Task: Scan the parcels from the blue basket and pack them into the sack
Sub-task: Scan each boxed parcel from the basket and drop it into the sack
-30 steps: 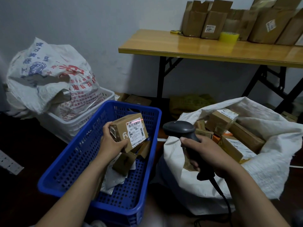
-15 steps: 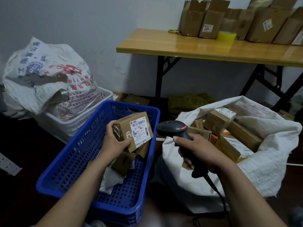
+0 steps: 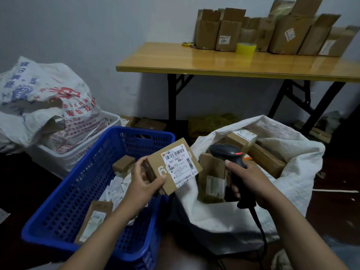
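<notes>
Label upward, small brown cardboard parcel [image 3: 174, 166] pinched in my left hand [image 3: 145, 185] sits between blue plastic basket [image 3: 58, 217] and white woven sack [image 3: 296, 172]; my right hand [image 3: 251, 179], clenched around black handheld scanner [image 3: 228, 155], should aim squarely at its barcode.

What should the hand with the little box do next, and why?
Probably carry the parcel a bit further right and drop it into the white sack. The left hand holds it label-up at the blue basket's right edge, beside the sack's open mouth, while the right hand grips the scanner.
</notes>
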